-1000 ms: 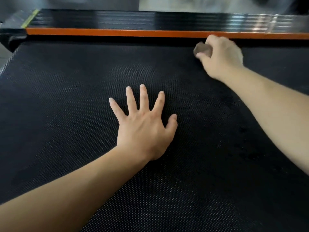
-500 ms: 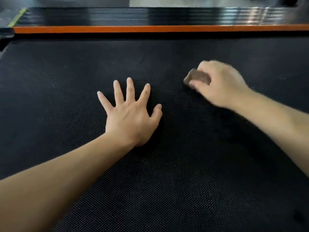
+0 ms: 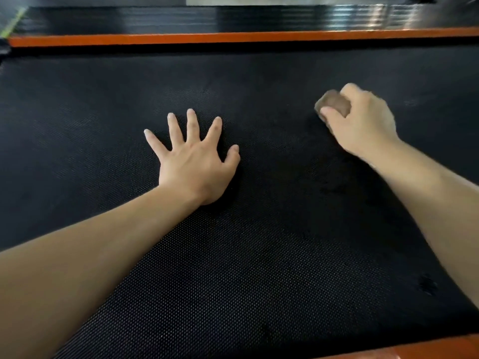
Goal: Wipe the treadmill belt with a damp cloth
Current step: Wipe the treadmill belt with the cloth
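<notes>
A black, fine-dotted treadmill belt (image 3: 259, 255) fills nearly the whole view from the person's head camera. Along its far edge runs a glossy black ribbed side panel (image 3: 181, 19), and between panel and belt lies a long orange strip (image 3: 233, 37). A second orange strip (image 3: 414, 351) cuts across the near right corner.

Two bare forearms reach in from the near side, the left forearm (image 3: 90, 255) crossing from the lower left corner, the right forearm (image 3: 427, 193) from the right edge. The left hand (image 3: 194, 161) lies palm down on the middle of the belt, its fingers straight and spread wide, holding nothing. The right hand (image 3: 363, 123) sits farther out and well apart from it, fingers and thumb curled round a small, bunched brown cloth (image 3: 333, 102). The cloth pokes out past the knuckles on the hand's left side, low against the belt's surface. A small dark smudge (image 3: 426, 285) marks the belt near the right edge, beside the right forearm.
</notes>
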A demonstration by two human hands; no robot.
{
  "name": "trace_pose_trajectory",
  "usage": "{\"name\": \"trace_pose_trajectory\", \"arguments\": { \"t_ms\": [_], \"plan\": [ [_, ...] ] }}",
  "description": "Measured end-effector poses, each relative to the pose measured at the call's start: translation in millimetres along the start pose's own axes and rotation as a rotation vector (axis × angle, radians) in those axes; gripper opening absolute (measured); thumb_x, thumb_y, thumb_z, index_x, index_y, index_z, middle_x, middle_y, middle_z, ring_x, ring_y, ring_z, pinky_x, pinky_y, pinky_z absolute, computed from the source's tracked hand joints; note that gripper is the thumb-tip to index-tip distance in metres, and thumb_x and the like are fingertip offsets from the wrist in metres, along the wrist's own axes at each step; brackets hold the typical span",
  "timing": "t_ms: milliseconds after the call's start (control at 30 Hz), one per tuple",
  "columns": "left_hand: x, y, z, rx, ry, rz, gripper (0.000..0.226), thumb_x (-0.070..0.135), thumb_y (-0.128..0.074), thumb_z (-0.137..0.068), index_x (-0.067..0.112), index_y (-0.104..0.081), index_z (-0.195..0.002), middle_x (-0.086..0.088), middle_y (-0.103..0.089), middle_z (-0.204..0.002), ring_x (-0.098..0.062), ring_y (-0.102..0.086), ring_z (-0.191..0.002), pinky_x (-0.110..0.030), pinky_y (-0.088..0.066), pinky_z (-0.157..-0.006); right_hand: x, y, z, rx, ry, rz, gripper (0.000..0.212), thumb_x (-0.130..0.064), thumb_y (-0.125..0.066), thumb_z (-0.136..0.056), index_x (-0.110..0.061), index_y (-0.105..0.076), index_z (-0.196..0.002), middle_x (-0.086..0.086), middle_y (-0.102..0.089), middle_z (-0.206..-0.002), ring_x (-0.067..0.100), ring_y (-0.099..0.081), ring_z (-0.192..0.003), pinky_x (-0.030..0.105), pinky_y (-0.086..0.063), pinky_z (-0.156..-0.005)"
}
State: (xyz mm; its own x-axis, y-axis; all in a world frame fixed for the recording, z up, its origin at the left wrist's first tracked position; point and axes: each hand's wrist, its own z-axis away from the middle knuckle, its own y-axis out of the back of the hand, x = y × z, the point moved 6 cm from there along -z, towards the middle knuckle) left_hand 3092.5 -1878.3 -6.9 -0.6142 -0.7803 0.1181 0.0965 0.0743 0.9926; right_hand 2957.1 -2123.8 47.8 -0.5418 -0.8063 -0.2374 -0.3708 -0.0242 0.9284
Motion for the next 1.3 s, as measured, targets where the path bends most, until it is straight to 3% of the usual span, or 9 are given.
{"name": "trace_pose_trajectory", "arguments": {
  "t_ms": [67,267,433,500,633,833,1033,1200,1300],
  "plan": [
    [0,0,0,0.003,0.001,-0.001,0.073,0.071,-0.017,-0.095,0.037,-0.012,-0.16,-0.011,0.001,-0.171,-0.039,0.012,-0.155,-0.074,0.009,-0.115,-12,1,12,-0.004,-0.028,-0.005,0.026,-0.044,-0.057,-0.095,-0.019,-0.051,-0.095,0.009,-0.057,-0.094,0.039,-0.059,-0.092,0.044,-0.048,-0.075],
    [1,3,2,0.007,-0.006,0.006,0.073,0.07,-0.018,-0.096,0.036,-0.014,-0.16,-0.013,0.0,-0.171,-0.041,0.01,-0.155,-0.074,0.008,-0.116,-92,8,153,-0.359,0.496,-0.226,0.029,-0.046,-0.058,-0.095,-0.019,-0.067,-0.095,-0.002,-0.057,-0.085,0.024,-0.056,-0.079,0.044,-0.047,-0.071],
    [2,4,6,0.014,-0.076,0.047,0.067,0.065,-0.022,-0.098,0.036,-0.022,-0.158,-0.009,-0.008,-0.171,-0.039,0.006,-0.156,-0.074,0.008,-0.116,-32,21,109,-0.087,0.132,-0.061,0.031,-0.047,-0.052,-0.092,-0.019,-0.046,-0.081,0.002,-0.055,-0.081,0.032,-0.056,-0.076,0.043,-0.047,-0.066],
    [2,5,7,0.026,-0.098,0.07,0.064,0.062,-0.026,-0.099,0.036,-0.027,-0.157,-0.007,-0.012,-0.17,-0.037,0.003,-0.156,-0.073,0.007,-0.117,-55,24,141,-0.112,0.223,-0.107,0.031,-0.048,-0.052,-0.092,-0.018,-0.054,-0.084,0.002,-0.055,-0.081,0.03,-0.055,-0.076,0.044,-0.048,-0.067],
    [15,13,20,-0.007,-0.137,0.105,0.06,0.056,-0.03,-0.102,0.034,-0.03,-0.158,-0.003,-0.014,-0.17,-0.034,0.001,-0.157,-0.069,0.005,-0.12,-93,29,207,-0.457,0.545,-0.273,0.032,-0.05,-0.055,-0.096,-0.021,-0.067,-0.09,-0.007,-0.055,-0.084,0.016,-0.053,-0.077,0.039,-0.046,-0.072],
    [45,-3,59,-0.033,-0.213,0.09,0.063,0.057,-0.025,-0.101,0.037,-0.017,-0.16,-0.001,0.001,-0.172,-0.029,0.012,-0.157,-0.065,0.011,-0.12,-40,35,169,-0.244,0.276,-0.126,0.042,-0.055,-0.048,-0.09,-0.019,-0.069,-0.094,-0.004,-0.057,-0.087,0.023,-0.056,-0.084,0.047,-0.047,-0.076],
    [46,-5,57,-0.017,-0.211,0.03,0.064,0.057,-0.022,-0.1,0.036,-0.014,-0.16,-0.003,0.001,-0.172,-0.031,0.01,-0.157,-0.067,0.008,-0.12,-102,38,227,-0.605,0.696,-0.369,0.02,-0.048,-0.061,-0.089,-0.031,-0.069,-0.094,-0.013,-0.057,-0.089,0.012,-0.054,-0.085,0.039,-0.045,-0.075],
    [46,-3,58,-0.032,-0.182,0.055,0.064,0.056,-0.026,-0.1,0.035,-0.019,-0.16,-0.003,-0.003,-0.172,-0.029,0.008,-0.157,-0.065,0.009,-0.12,-7,57,177,-0.344,0.451,-0.358,0.003,-0.037,-0.07,-0.089,-0.036,-0.071,-0.091,-0.013,-0.066,-0.09,0.013,-0.063,-0.089,0.036,-0.05,-0.083],
    [56,5,52,-0.024,-0.136,0.111,0.059,0.051,-0.035,-0.1,0.029,-0.03,-0.155,-0.008,-0.012,-0.169,-0.033,0.002,-0.157,-0.068,0.007,-0.12,21,60,177,-0.24,0.239,-0.289,0.016,-0.041,-0.064,-0.087,-0.028,-0.071,-0.091,-0.004,-0.065,-0.089,0.023,-0.062,-0.086,0.047,-0.051,-0.079]
  ]
}}
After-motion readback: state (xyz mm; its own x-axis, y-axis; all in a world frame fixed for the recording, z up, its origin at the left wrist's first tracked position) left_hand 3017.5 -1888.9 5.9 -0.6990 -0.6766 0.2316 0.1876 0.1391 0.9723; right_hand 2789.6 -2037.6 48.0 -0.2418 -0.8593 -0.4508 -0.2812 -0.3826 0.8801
